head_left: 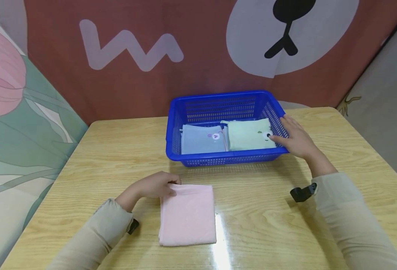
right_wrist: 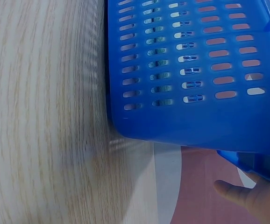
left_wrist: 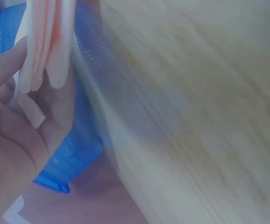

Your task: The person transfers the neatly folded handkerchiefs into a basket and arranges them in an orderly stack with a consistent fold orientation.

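My left hand (head_left: pixel 156 184) pinches a folded pink towel (head_left: pixel 188 215) at its upper left corner, in front of the basket. In the left wrist view the towel's stacked layers (left_wrist: pixel 40 44) sit between thumb and fingers; whether its lower part touches the table cannot be told. A blue plastic basket (head_left: pixel 229 153) stands on the table, and my right hand (head_left: pixel 296 137) grips its right rim, the thumb over the inner side. Inside lie a folded blue towel (head_left: pixel 200 140) and, to its right, a folded light green towel (head_left: pixel 247 135) with an animal-face patch.
The wooden table (head_left: pixel 259 210) runs up to a reddish-brown printed backdrop (head_left: pixel 134 86) behind the basket. A leaf-and-flower printed cloth (head_left: pixel 43 135) hangs at the left, a grey one (head_left: pixel 384 90) at the right. Each wrist carries a small black camera (head_left: pixel 302 193).
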A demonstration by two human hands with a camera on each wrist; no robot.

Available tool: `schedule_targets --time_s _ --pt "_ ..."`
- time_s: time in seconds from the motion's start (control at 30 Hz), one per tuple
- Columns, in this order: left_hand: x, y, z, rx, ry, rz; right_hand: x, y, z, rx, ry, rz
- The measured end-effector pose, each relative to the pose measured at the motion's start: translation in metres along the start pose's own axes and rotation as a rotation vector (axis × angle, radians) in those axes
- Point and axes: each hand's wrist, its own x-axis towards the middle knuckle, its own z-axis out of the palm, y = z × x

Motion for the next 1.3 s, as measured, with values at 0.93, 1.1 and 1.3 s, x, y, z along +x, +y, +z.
schedule_targets --time_s 0.93,1.1,1.3 --pt "-0.008 0.032 -0.011 -0.005 0.195 0.159 -0.001 0.001 0.001 0.004 0.013 -0.012" --pt "-0.007 0.035 -0.013 -0.017 0.229 0.221 -0.001 0.002 0.0 0.0 0.014 -0.004" --pt "-0.007 0.042 -0.016 -0.015 0.245 0.232 -0.001 0.002 0.001 0.002 0.011 -0.006"
